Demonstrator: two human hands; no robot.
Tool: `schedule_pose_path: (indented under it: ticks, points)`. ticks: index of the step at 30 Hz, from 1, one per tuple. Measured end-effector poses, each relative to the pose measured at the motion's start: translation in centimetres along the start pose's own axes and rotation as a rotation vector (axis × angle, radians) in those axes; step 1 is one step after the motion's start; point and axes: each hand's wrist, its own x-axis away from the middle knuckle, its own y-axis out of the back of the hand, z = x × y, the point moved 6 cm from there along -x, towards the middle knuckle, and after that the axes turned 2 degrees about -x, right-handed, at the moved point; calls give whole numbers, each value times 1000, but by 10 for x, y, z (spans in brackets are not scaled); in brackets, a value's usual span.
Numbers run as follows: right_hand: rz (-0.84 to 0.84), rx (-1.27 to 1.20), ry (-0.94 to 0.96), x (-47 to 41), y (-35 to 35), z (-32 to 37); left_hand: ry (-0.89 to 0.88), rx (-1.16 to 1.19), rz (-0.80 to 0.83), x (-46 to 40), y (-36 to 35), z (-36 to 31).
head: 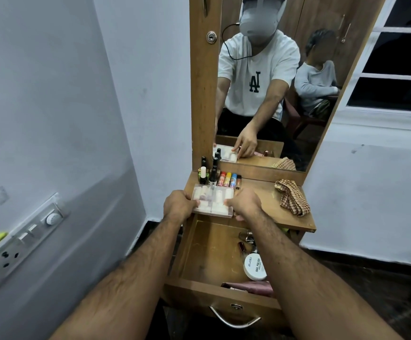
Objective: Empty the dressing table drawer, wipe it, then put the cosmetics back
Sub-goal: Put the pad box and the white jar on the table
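With both hands (pixel 181 201) (pixel 245 201) gripping the case (pixel 213 201) ends, set it flat at the tabletop (pixel 268 192) front-left edge, clear of the bottles (pixel 210 174).

Both hands grip a clear box (pixel 213 200) (tabletop's front edge).

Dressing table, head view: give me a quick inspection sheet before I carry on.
Surface: wooden tabletop, drawer open below it.
Job's things: clear case at the tabletop's front edge; bottles behind it; white nail polish tub and small items in the drawer.
Clutter: checked cloth on the tabletop.
Grippers: left hand and right hand hold the case's ends.
Cables: nothing seen on the table.
Surroundings: mirror, wall switchboard.
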Motion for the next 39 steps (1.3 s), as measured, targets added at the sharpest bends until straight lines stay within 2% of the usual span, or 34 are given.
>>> schedule_pose_path:
  ticks: [30,39]
  points:
    - [-46,51,11,-8,-11,1,-6,-7,-9,-4,6,0]
    - [-47,-4,36,-6,-9,-2,-6,-53,-45,2,8,-1]
